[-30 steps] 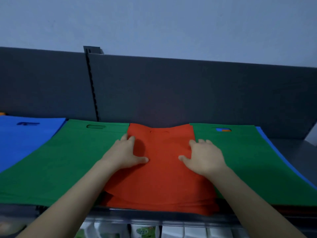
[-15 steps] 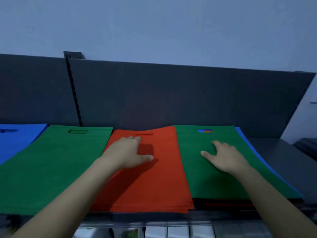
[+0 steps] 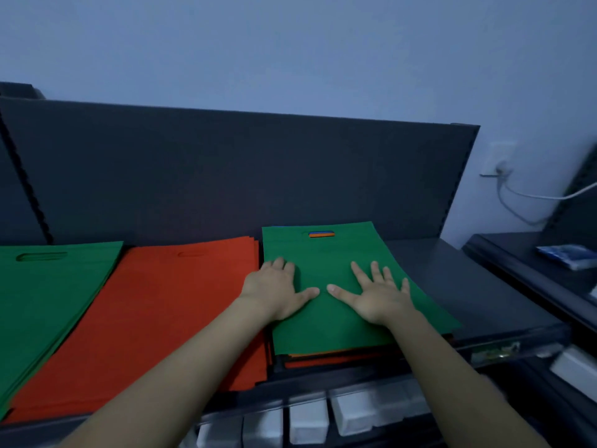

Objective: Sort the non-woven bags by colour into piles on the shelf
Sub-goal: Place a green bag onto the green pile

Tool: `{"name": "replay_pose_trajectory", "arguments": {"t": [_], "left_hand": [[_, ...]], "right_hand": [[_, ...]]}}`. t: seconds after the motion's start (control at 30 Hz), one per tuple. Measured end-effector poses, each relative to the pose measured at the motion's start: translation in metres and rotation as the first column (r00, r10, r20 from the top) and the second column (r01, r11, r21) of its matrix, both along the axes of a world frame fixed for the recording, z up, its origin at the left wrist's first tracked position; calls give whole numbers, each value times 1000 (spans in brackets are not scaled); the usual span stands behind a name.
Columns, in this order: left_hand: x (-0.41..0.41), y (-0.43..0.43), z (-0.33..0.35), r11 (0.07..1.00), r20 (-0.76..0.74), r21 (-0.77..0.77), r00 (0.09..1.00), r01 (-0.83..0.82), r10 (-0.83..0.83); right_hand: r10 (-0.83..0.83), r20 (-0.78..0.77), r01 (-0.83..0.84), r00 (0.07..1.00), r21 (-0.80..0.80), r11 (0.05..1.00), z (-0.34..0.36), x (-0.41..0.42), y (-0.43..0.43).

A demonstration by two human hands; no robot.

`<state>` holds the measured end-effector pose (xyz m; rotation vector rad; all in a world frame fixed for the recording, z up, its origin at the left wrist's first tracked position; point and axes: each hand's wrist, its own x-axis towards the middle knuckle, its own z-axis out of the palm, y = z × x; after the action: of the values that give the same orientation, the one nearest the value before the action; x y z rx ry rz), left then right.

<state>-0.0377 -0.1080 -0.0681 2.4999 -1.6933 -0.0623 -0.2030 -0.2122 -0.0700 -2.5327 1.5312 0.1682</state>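
We move both hands off orange-red non-woven bag pile (image 3: 168,312) onto green non-woven bag (image 3: 339,328) topping mixed stack, right end of dark shelf (image 3: 468,286). Left hand (image 3: 277,291) and right hand (image 3: 378,294) press flat, fingers spread, gripping nothing. We judge this bag goes next to green pile (image 3: 42,292) at left.

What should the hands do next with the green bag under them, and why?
Probably lift the top green bag and carry it to the green pile at left: the left hand and right hand rest on it, and orange bags show beneath it.
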Motion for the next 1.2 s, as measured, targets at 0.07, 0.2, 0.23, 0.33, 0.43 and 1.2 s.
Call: {"name": "replay_pose_trajectory", "arguments": {"t": [0.07, 0.2, 0.23, 0.33, 0.43, 1.2], "left_hand": [[5, -2, -2, 997, -67, -21, 995, -80, 78], [14, -2, -6, 978, -219, -152, 970, -143, 107], [15, -2, -8, 970, -260, -193, 961, -149, 96], [18, -3, -12, 935, -333, -316, 942, -161, 50], [17, -3, -13, 905, -418, -379, 908, -193, 18], [49, -5, -14, 774, -863, -371, 499, -513, -83]], "right_hand": [[-14, 13, 14, 1000, -3, 1000, -1, -7, -5], [-16, 21, 17, 1000, -18, 1000, -3, -11, -9], [-13, 20, 13, 1000, -25, 1000, -4, -11, -9], [-6, 16, 7, 1000, -37, 999, -5, -10, -9], [-1, 5, 2, 1000, -31, 1000, -4, -7, -5], [-55, 148, 52, 988, 22, 998, 5, 14, 6]]}}
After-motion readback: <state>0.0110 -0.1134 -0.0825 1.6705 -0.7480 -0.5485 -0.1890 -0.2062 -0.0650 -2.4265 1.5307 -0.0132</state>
